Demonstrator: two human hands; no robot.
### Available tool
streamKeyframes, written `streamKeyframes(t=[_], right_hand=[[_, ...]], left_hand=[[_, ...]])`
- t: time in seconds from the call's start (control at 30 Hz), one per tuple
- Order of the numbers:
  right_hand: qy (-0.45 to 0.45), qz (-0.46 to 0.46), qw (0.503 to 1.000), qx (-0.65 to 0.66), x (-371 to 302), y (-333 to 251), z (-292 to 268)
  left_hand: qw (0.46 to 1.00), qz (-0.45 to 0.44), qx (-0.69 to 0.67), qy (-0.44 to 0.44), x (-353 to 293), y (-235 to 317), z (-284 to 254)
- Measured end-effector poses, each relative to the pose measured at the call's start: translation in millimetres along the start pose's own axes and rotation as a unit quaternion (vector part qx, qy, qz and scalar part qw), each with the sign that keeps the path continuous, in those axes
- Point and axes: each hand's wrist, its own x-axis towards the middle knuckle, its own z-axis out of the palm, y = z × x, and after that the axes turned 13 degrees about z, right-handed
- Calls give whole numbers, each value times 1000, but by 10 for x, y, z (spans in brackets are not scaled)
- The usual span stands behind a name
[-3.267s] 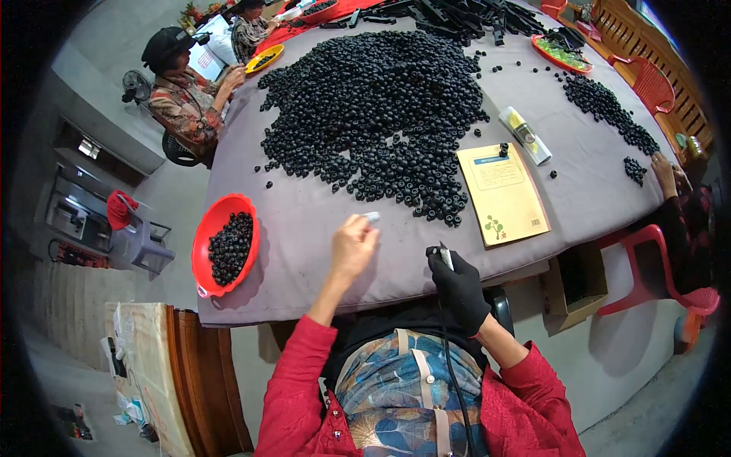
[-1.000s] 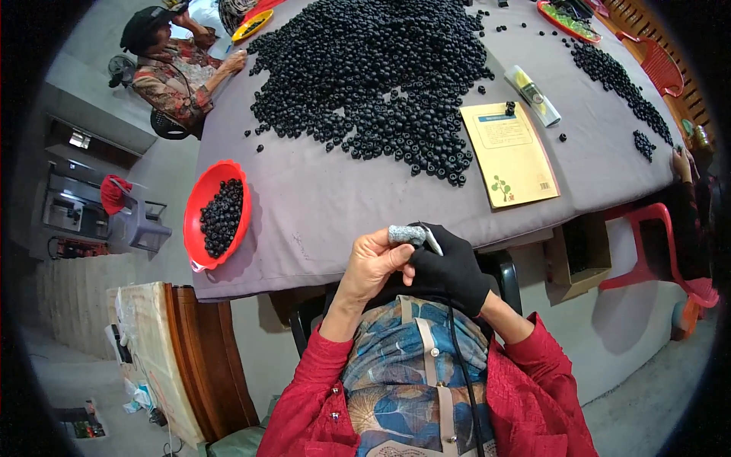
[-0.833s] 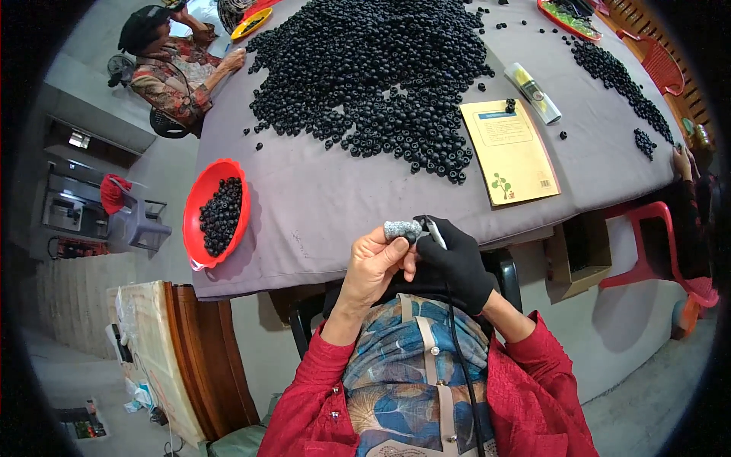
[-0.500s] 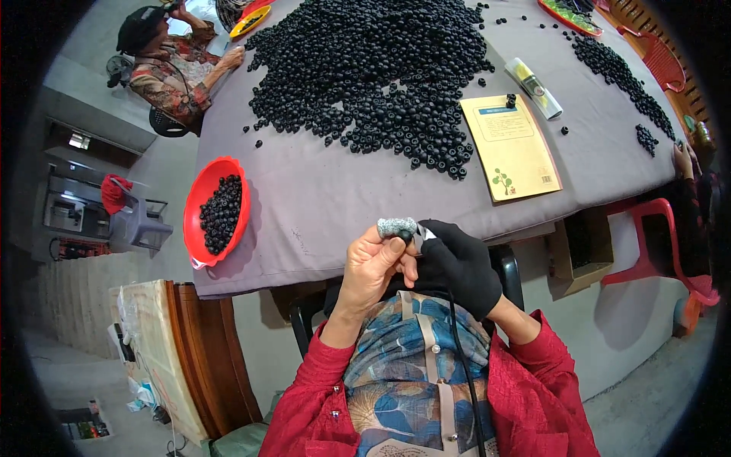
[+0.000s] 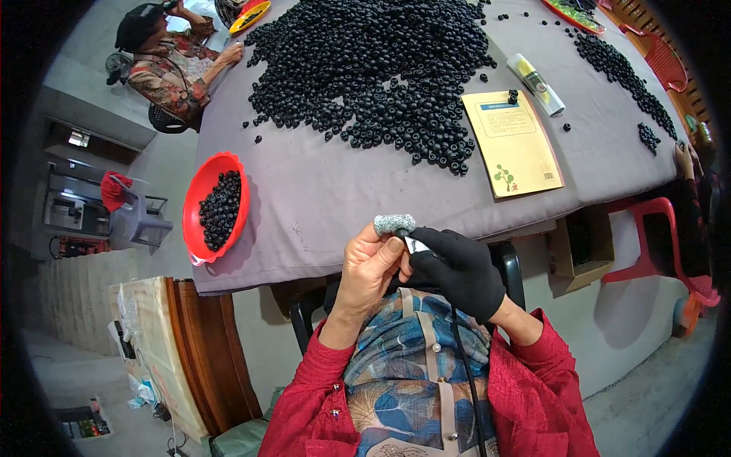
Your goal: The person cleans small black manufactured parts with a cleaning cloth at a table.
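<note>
Above my lap, just off the table's front edge, both hands meet. My left hand (image 5: 367,268) is bare except for a speckled grey sleeve (image 5: 394,223) on its index finger. Its thumb and fingers pinch a small black round part, mostly hidden now by the other hand's fingertips. My right hand (image 5: 462,273), in a black glove, is closed round a small tool with a pale, shiny end (image 5: 415,244) held against that part. The rest of the tool is hidden in the glove.
A large heap of small black round parts (image 5: 365,68) covers the far table. A red scalloped bowl (image 5: 242,204) with more stands at left. A yellow booklet (image 5: 514,145) and clear packet (image 5: 536,84) lie right. Another person (image 5: 171,72) sits at the far left corner.
My gloved hand has turned and closed in over the left fingertips, covering most of the black part. The pale tool end has shifted slightly left and down.
</note>
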Motion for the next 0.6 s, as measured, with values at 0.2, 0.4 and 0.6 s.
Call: streamKeyframes(t=[0.2,0.4,0.6], right_hand=[[-4,7,1000,16,-4,-33,-14],[-5,2,1000,-2,3,-2,-16],[-19,32,998,56,-4,-27,-4]], left_hand=[[1000,3,19,1,-2,-13,14],[999,1,35,8,-12,-10,27],[998,5,63,5,-20,0,21]])
